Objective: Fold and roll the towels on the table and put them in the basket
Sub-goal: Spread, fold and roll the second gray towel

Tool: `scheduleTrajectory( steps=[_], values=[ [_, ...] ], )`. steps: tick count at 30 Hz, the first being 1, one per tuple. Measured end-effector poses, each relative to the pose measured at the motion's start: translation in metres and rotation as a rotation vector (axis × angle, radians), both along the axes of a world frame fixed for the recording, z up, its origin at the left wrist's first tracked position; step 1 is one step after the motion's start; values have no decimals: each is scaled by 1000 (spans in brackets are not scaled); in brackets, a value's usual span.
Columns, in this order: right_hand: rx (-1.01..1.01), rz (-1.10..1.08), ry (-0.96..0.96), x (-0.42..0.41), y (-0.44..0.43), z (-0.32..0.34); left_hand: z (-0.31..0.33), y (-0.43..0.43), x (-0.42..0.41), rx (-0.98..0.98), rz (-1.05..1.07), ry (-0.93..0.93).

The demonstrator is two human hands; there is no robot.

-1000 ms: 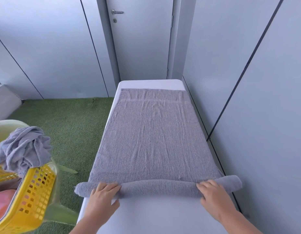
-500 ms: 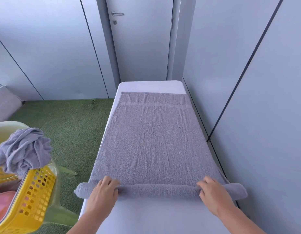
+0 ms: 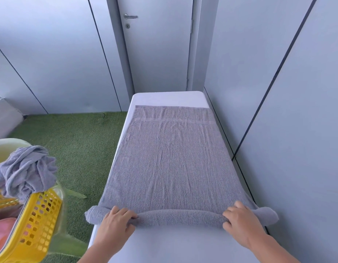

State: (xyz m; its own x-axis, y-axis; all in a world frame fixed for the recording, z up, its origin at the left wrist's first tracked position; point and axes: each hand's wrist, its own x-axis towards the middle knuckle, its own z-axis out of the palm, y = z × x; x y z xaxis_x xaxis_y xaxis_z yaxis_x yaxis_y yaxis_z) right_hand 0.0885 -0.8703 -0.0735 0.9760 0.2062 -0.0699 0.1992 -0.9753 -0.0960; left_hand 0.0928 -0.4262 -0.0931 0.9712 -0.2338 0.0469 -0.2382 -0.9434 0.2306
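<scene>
Grey towel point(image 3: 172, 164) lies flat along the white table point(image 3: 164, 97), covering most of its width. The far hem stops short of the table's far end; a bare white strip shows there. The near end is wound into a roll point(image 3: 179, 217) lying across the table. Both ends of the roll stick out past the table's side edges.

Left hand point(image 3: 117, 223): fingers curled over the top of the roll near its left end, gripping it. Right hand point(image 3: 240, 221): same grip near the right end, thumb tucked at the roll's near side. Bare tabletop between the roll and the person.

Surroundings: grey wall panels point(image 3: 297, 111) run close along the table's right edge, and the roll's right end pokes out toward them. A grey door point(image 3: 156, 44) with a lever handle point(image 3: 130, 16) stands just behind the table's far end. Left of the table, artificial grass point(image 3: 73, 145). At lower left, apart from the table, a yellow perforated basket point(image 3: 37, 224) sits on a pale green plastic piece point(image 3: 5, 147); what that piece is I cannot tell. A crumpled grey towel point(image 3: 26, 171) hangs over the basket's rim, and something pink point(image 3: 1, 230) lies inside.
</scene>
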Motion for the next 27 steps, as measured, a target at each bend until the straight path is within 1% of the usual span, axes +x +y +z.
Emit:
scheduleTrajectory(
  steps=[3, 6, 9, 13, 17, 21, 23, 27],
  values=[
    [34, -5, -16, 3, 1, 0, -1, 2, -2, -7, -2, -27],
    [130, -89, 52, 7, 9, 1, -2, -1, 2, -67, 86, -16],
    [202, -142, 22, 8, 10, -6, -3, -6, 6, -117, 131, -11],
    [116, -45, 28, 2, 3, -15, -5, -4, 0, -120, 38, -40],
    [30, -19, 6, 3, 5, -11, -2, -1, -5, 5, -11, 68],
    [-28, 15, -8, 9, 6, -2, -1, -1, 2, 50, -1, 52],
    [-33, 16, -33, 10, 4, -1, -1, -1, 5, 60, -25, 16],
    [62, -78, 25, 10, 6, 0, 2, 1, 11, 44, -18, -39]
  ],
)
